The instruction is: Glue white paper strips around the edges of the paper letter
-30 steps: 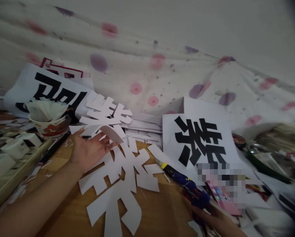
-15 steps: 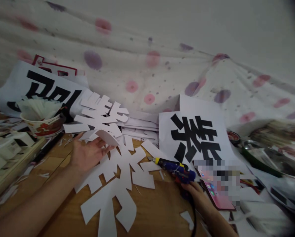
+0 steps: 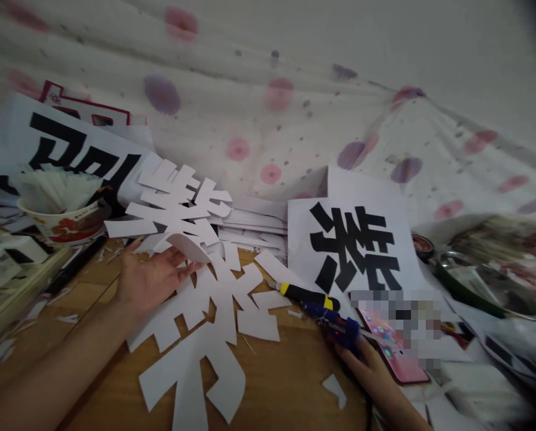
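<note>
My left hand [image 3: 148, 278], palm up, holds a white cut-out paper character [image 3: 175, 206] by its lower edge, where one strip curls over the fingers. The cut-out is tilted up, and some fingertips are hidden behind it. Below and beside it, another white cut-out character [image 3: 225, 299] lies on the wooden table. My right hand [image 3: 362, 362] is closed around a blue glue gun [image 3: 335, 326] with a small red light; its nozzle points left. Just behind the gun lies a yellow and black utility knife [image 3: 308, 296].
A printed sheet [image 3: 301, 239] with a black character leans at the back, another sheet [image 3: 133, 140] at left. A paper bowl of glue sticks [image 3: 70, 224] stands left, beside a power strip [image 3: 47, 281]. A phone [image 3: 402, 365] and green-rimmed bowl [image 3: 469, 296] are right. Paper scraps [image 3: 335, 389] lie about.
My right hand has drawn the glue gun slightly down and right, so more of the utility knife's handle shows. My left hand keeps hold of the raised cut-out. The view has shifted a little.
</note>
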